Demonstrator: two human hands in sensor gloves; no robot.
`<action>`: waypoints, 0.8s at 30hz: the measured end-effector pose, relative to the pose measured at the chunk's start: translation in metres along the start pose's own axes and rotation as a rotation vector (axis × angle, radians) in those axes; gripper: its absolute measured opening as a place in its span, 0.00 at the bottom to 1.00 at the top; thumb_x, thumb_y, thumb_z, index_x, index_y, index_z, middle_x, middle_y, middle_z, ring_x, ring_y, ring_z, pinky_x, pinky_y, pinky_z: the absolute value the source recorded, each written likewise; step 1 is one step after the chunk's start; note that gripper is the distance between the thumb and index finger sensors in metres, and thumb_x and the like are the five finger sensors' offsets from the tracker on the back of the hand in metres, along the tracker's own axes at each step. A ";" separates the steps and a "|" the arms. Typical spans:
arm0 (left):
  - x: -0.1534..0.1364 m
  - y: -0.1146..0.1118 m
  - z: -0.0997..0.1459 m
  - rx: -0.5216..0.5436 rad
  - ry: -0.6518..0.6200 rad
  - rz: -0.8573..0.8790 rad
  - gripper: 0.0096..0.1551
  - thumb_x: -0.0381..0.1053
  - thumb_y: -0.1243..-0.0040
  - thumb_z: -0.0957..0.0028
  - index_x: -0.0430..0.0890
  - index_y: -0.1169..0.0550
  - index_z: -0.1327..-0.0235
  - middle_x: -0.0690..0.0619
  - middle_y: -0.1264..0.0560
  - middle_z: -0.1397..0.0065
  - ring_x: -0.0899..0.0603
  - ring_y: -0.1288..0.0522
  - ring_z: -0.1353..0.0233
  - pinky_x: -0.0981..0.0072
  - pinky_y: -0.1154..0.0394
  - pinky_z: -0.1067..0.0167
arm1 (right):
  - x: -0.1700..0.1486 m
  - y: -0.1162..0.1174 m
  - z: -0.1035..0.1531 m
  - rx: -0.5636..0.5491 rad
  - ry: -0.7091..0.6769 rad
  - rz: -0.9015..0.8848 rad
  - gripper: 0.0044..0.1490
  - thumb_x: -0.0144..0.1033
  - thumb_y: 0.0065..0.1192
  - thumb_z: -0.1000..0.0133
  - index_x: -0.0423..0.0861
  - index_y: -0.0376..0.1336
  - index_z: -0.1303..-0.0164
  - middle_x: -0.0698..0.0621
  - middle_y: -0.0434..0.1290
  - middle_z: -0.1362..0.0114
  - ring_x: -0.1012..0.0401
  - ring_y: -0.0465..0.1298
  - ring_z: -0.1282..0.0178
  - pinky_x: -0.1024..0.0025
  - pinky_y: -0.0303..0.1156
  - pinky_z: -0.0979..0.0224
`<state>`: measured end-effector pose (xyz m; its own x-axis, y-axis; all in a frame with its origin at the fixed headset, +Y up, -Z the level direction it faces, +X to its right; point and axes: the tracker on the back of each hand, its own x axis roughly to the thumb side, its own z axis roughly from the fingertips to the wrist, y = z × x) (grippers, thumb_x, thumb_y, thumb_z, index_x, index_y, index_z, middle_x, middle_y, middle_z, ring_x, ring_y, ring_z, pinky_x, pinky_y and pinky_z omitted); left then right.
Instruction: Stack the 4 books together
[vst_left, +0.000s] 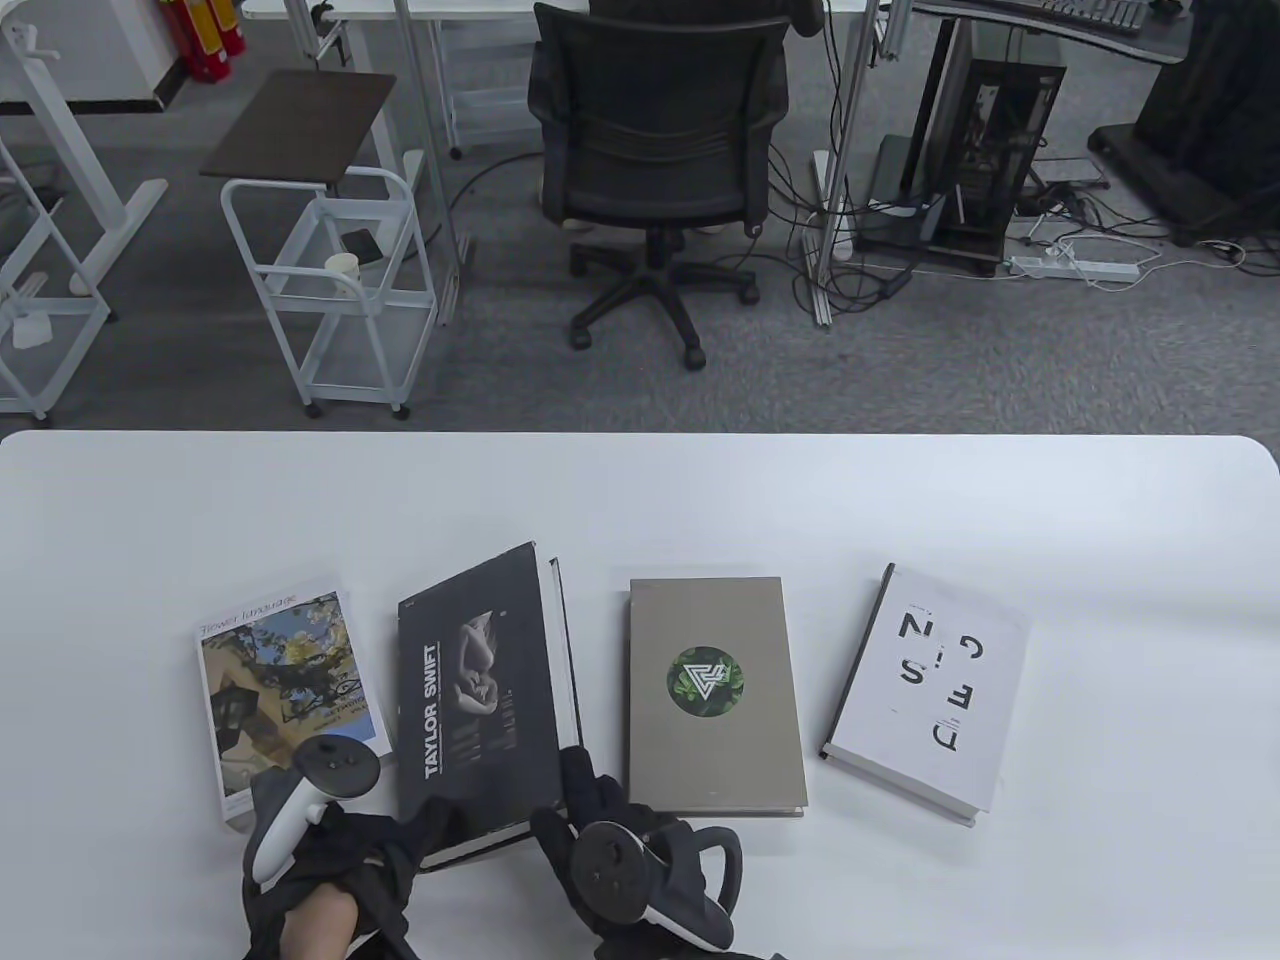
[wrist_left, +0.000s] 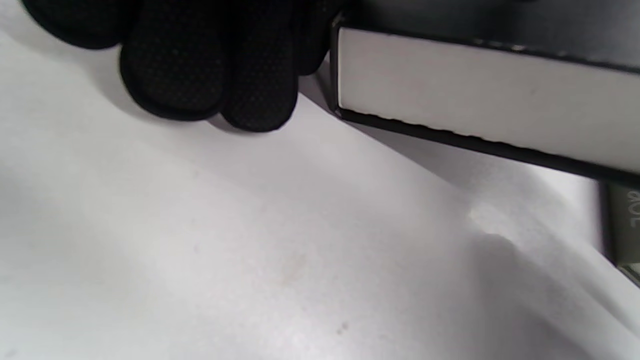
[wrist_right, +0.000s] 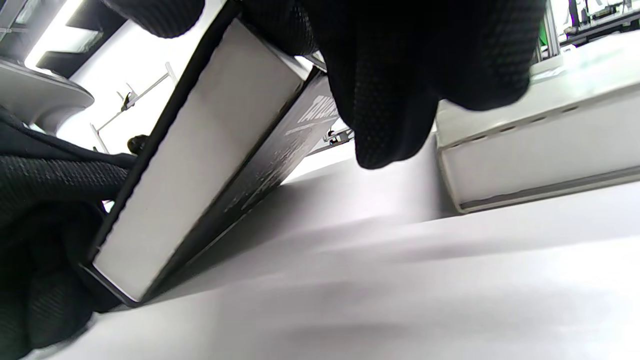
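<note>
Four books lie in a row on the white table (vst_left: 640, 500): a "Flower language" book (vst_left: 285, 680) at the left, a black "Taylor Swift" book (vst_left: 480, 680), a grey book with a green circle (vst_left: 712, 690) and a white lettered book (vst_left: 925, 690). My left hand (vst_left: 420, 835) grips the black book's near left corner. My right hand (vst_left: 575, 790) grips its near right corner. In the right wrist view the black book (wrist_right: 200, 165) is tilted, with its right side raised off the table, and the grey book (wrist_right: 540, 145) lies flat beside it. In the left wrist view my fingers (wrist_left: 210, 65) hang beside the book's page edge (wrist_left: 490, 100).
The table's far edge runs across the middle of the table view. Beyond it are an office chair (vst_left: 655, 150) and a white cart (vst_left: 330, 280) on the floor. Bare table surface lies behind the books and at the near right (vst_left: 1000, 880).
</note>
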<state>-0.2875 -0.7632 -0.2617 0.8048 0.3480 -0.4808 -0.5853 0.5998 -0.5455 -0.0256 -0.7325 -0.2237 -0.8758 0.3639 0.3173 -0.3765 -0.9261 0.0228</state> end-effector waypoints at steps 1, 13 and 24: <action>0.000 0.000 0.000 0.003 0.001 -0.003 0.54 0.74 0.61 0.51 0.29 0.27 0.38 0.37 0.18 0.45 0.32 0.18 0.48 0.34 0.28 0.47 | 0.000 -0.001 0.000 -0.001 0.004 -0.024 0.41 0.59 0.37 0.30 0.42 0.48 0.15 0.33 0.72 0.29 0.48 0.82 0.46 0.63 0.80 0.48; 0.005 -0.002 0.002 0.019 0.008 -0.031 0.52 0.73 0.60 0.51 0.29 0.27 0.38 0.37 0.18 0.45 0.32 0.18 0.48 0.34 0.28 0.47 | -0.013 -0.001 -0.007 0.066 0.098 -0.198 0.48 0.61 0.39 0.29 0.35 0.45 0.13 0.33 0.66 0.25 0.45 0.76 0.38 0.55 0.76 0.37; 0.004 -0.002 0.002 0.018 0.003 -0.016 0.52 0.73 0.58 0.51 0.30 0.26 0.38 0.38 0.18 0.45 0.32 0.18 0.48 0.34 0.27 0.47 | -0.024 0.002 -0.014 0.181 0.133 -0.441 0.45 0.57 0.44 0.27 0.38 0.43 0.12 0.30 0.60 0.25 0.44 0.75 0.37 0.54 0.75 0.35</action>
<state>-0.2834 -0.7617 -0.2611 0.8137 0.3359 -0.4743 -0.5704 0.6185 -0.5405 -0.0093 -0.7422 -0.2446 -0.6804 0.7235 0.1167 -0.6716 -0.6793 0.2956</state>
